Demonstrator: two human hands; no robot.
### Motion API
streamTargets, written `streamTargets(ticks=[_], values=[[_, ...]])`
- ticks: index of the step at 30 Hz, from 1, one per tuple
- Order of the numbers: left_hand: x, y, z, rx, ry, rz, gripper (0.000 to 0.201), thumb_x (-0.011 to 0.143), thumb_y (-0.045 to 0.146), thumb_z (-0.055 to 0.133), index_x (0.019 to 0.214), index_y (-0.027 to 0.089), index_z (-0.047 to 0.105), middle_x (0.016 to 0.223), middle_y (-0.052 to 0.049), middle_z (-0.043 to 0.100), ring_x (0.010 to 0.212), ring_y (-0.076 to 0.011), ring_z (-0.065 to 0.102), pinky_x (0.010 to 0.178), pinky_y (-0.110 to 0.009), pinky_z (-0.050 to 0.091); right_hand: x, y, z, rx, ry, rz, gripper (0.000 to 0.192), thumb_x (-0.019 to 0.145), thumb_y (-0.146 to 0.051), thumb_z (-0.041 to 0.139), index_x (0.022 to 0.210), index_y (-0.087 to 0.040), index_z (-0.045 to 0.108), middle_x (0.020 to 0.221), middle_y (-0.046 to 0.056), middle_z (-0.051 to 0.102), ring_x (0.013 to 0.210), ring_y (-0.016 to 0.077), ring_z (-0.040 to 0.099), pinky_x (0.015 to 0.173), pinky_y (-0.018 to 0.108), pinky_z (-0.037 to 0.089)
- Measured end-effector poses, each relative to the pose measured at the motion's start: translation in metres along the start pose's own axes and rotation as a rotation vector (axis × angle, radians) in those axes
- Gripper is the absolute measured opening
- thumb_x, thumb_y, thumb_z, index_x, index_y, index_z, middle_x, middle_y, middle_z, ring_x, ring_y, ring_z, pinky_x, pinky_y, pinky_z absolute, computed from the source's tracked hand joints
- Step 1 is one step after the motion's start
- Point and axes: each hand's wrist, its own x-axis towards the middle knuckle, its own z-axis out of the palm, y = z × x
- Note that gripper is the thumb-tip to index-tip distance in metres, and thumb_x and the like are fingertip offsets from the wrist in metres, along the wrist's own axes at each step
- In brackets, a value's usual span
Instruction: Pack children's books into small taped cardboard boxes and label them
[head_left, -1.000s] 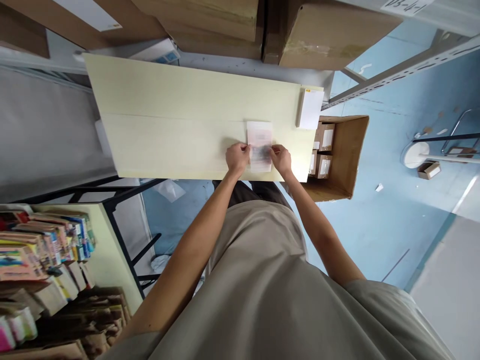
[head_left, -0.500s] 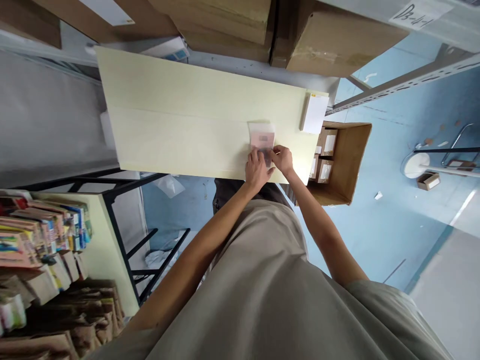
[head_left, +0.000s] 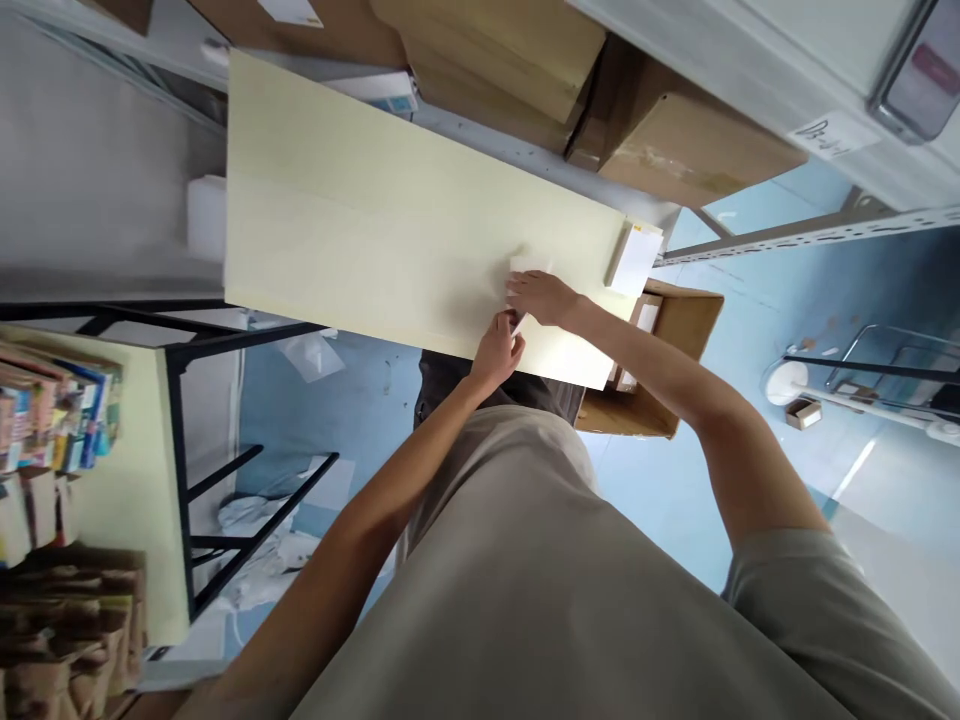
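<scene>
A pale yellow table runs across the view. A small flat packet lies near its right end, mostly hidden under my right hand, which presses flat on top of it. My left hand sits at the packet's near edge, fingers pinched on its lower corner. A white pad lies at the table's far right corner, a hand's width from my right hand.
An open cardboard box with small boxed items stands on the blue floor right of the table. Large cardboard boxes sit on shelving behind it. Book stacks lie on a second table at left.
My right hand has moved up onto the packet and now covers it. My left hand has slid from the packet's left side to its near edge. The camera has tilted.
</scene>
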Motion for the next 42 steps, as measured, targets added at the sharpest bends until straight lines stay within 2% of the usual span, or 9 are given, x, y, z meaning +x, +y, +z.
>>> streamTargets(ticks=[3,7,12,16,19,22,25,30,42], values=[[-0.005,-0.004,-0.002,-0.079,0.025,-0.064,0.032,0.110,0.019,0.056,0.142,0.019,0.058,0.145,-0.023,0.072,0.131,-0.0341,0.076,0.112,-0.046,0.061,0.028,0.023,-0.012,0.058,0.017,0.063,0.017,0.098,-0.031,0.088,0.083,-0.024,0.081,0.108,0.004,0.086,0.131,0.0295,0.077,0.126,0.054,0.054],[-0.014,-0.008,-0.005,-0.210,0.091,-0.225,0.020,0.114,0.028,0.060,0.132,0.020,0.063,0.131,-0.019,0.079,0.120,-0.0318,0.081,0.108,-0.045,0.063,0.047,0.047,-0.032,0.181,0.084,0.190,0.032,0.095,-0.053,0.093,0.083,-0.025,0.084,0.085,0.001,0.079,0.098,0.0263,0.078,0.104,0.048,0.063],[-0.022,-0.018,-0.009,-0.495,0.205,-0.507,0.025,0.115,0.043,0.065,0.121,0.019,0.071,0.121,-0.015,0.083,0.118,-0.0298,0.083,0.104,-0.043,0.070,0.072,0.057,-0.044,0.114,-0.100,0.142,0.049,0.081,-0.062,0.104,0.093,-0.019,0.084,0.097,0.006,0.081,0.099,0.0287,0.078,0.103,0.048,0.064],[-0.019,-0.030,-0.011,-0.704,0.211,-0.695,0.040,0.116,0.053,0.063,0.108,0.016,0.075,0.095,-0.014,0.084,0.113,-0.0318,0.087,0.101,-0.044,0.074,0.088,0.049,-0.029,0.022,-0.024,0.258,0.048,0.082,-0.046,0.107,0.111,-0.015,0.083,0.119,0.012,0.081,0.119,0.0358,0.076,0.113,0.054,0.060],[-0.014,-0.039,-0.019,-0.684,0.137,-0.777,0.050,0.117,0.056,0.059,0.088,0.017,0.072,0.080,-0.016,0.082,0.098,-0.0319,0.089,0.096,-0.044,0.074,0.094,0.040,-0.012,0.006,0.057,0.369,0.043,0.087,-0.032,0.102,0.121,-0.016,0.081,0.131,0.014,0.078,0.129,0.0373,0.072,0.119,0.057,0.058],[-0.009,-0.048,-0.036,-0.590,-0.127,-0.828,0.055,0.112,0.064,0.063,0.081,0.019,0.072,0.079,-0.018,0.084,0.082,-0.0322,0.087,0.082,-0.045,0.074,0.094,0.031,0.001,0.020,0.117,0.476,0.044,0.088,-0.027,0.099,0.126,-0.015,0.078,0.137,0.017,0.073,0.134,0.0386,0.070,0.121,0.059,0.057],[-0.003,-0.054,-0.060,-0.328,-0.240,-0.730,0.053,0.107,0.064,0.070,0.077,0.022,0.073,0.079,-0.017,0.083,0.075,-0.0350,0.084,0.079,-0.051,0.071,0.086,0.016,0.011,0.025,0.203,0.502,0.045,0.096,-0.027,0.090,0.135,-0.014,0.074,0.145,0.021,0.068,0.144,0.0424,0.065,0.121,0.062,0.059],[0.026,-0.056,-0.089,0.060,0.146,-0.370,0.012,0.107,0.026,0.072,0.117,0.020,0.077,0.128,-0.019,0.081,0.116,-0.0375,0.081,0.114,-0.055,0.060,0.058,-0.032,0.033,-0.020,0.465,0.458,0.044,0.110,-0.016,0.060,0.153,-0.015,0.068,0.164,0.027,0.060,0.157,0.0448,0.054,0.125,0.071,0.056],[0.039,-0.040,-0.117,0.222,-0.152,-0.213,0.056,0.094,0.010,0.069,0.149,0.018,0.067,0.132,-0.017,0.074,0.111,-0.0306,0.077,0.113,-0.051,0.064,0.003,-0.119,0.093,0.116,0.355,0.457,0.055,0.108,-0.005,0.052,0.157,-0.020,0.072,0.177,0.020,0.059,0.165,0.0369,0.054,0.128,0.055,0.060]])
